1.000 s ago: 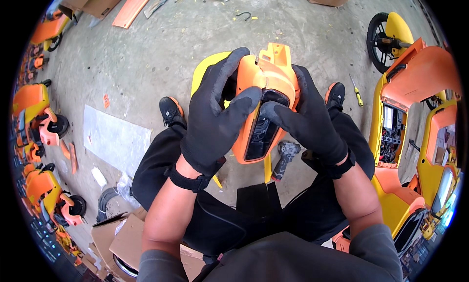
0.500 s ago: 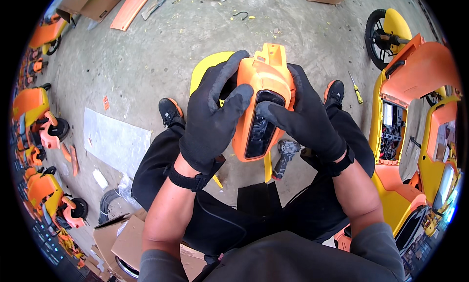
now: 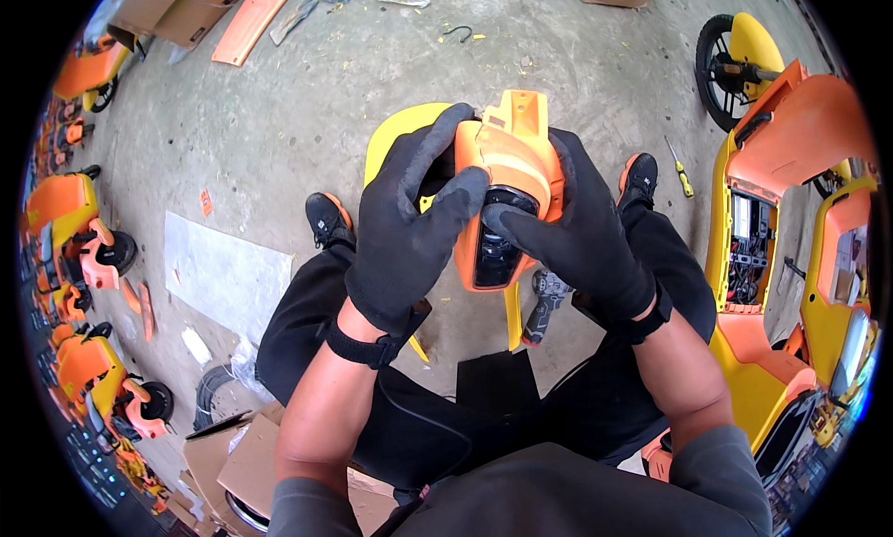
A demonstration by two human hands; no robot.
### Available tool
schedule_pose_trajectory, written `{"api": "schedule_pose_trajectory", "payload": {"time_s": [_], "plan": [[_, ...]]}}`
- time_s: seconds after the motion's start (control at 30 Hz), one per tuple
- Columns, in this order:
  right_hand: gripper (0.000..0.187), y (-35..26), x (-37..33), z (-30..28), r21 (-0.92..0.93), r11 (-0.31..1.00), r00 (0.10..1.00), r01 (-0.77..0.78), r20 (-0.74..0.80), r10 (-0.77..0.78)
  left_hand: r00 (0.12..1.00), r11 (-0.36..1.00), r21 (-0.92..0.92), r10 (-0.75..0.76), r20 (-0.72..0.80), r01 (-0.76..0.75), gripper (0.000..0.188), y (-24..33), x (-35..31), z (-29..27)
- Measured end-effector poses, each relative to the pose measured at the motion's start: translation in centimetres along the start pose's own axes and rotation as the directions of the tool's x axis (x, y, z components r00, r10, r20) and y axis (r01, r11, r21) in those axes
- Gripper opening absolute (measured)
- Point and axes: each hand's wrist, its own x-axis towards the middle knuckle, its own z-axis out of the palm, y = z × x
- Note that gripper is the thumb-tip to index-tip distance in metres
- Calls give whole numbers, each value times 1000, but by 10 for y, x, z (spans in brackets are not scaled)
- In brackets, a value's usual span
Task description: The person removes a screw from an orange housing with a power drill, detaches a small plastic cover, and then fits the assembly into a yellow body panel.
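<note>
Losing hold of the orange plastic housing (image 3: pixel 507 149) is the main risk

The left hand (image 3: pixel 405 211) and right hand (image 3: pixel 584 225) clasp opposite sides, fingers wrapped around it, over the concrete floor (image 3: pixel 316 100); any support beneath is hidden. Gloved fingers might skid on its glossy black panel (image 3: pixel 497 260), and uneven thumb pressure could scuff or shift that panel. If dropped, the housing could strike the cordless driver (image 3: pixel 547 304).

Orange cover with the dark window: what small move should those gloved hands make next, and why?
Perhaps a gentle press on the dark window by the right hand, with the left hand steadying the orange cover: the hands are at the cover's opposite sides, and the right thumb lies over the window's upper part.
</note>
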Motion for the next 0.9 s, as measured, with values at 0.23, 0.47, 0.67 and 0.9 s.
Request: {"api": "schedule_pose_trajectory", "payload": {"time_s": [0.23,0.47,0.67,0.9], "plan": [[64,4,-2,2,18,1000,1000,13,-17,-13,999,998,45,31,16,-31,52,2,-1,-2],[64,2,-4,3,96,995,1000,-23,7,23,999,997,68,42,20,-43,51,5,-1,-3],[61,6,-4,4,175,984,1000,11,-5,-10,1000,998,67,17,-8,-16,48,4,0,-2],[58,6,-4,4,193,981,999,-24,-19,28,999,999,48,-1,-47,3,46,-1,0,1]]}}
